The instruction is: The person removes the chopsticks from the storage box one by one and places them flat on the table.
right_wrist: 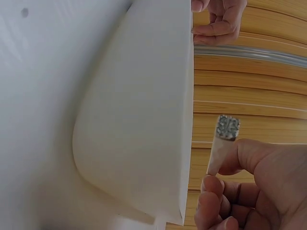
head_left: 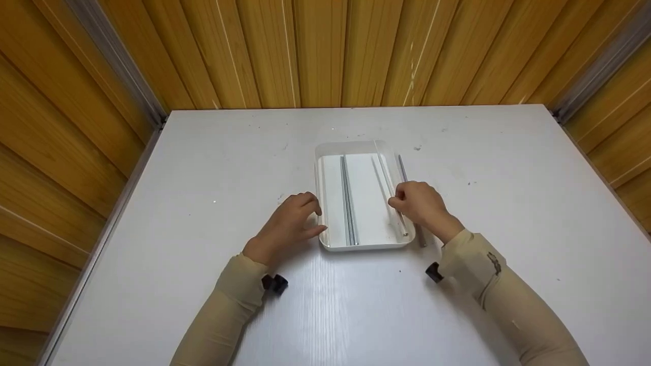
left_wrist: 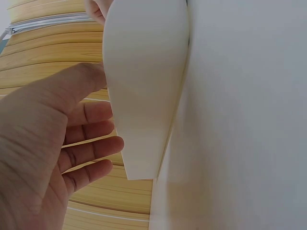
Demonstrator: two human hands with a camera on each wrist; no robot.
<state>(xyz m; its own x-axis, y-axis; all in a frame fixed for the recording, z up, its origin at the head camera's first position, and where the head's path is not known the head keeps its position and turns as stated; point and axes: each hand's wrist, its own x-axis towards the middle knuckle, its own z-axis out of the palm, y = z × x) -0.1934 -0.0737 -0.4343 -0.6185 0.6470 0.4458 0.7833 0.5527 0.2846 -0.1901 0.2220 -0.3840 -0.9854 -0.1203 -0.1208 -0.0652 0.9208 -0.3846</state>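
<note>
R. hand (head_left: 419, 203), nearer, pinches pale, thin, square-ended rod (right_wrist: 222, 143), long axis approx. lengthwise, above R. side of white, round-cornered plastic tray (head_left: 366, 248); L. hand (head_left: 290, 219), fingers parted, at tray's L. rim.

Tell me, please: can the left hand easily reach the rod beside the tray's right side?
Probably not: the tray lies between the left hand and that rod, and the right hand, pinching another rod, partly hides it from above.
</note>
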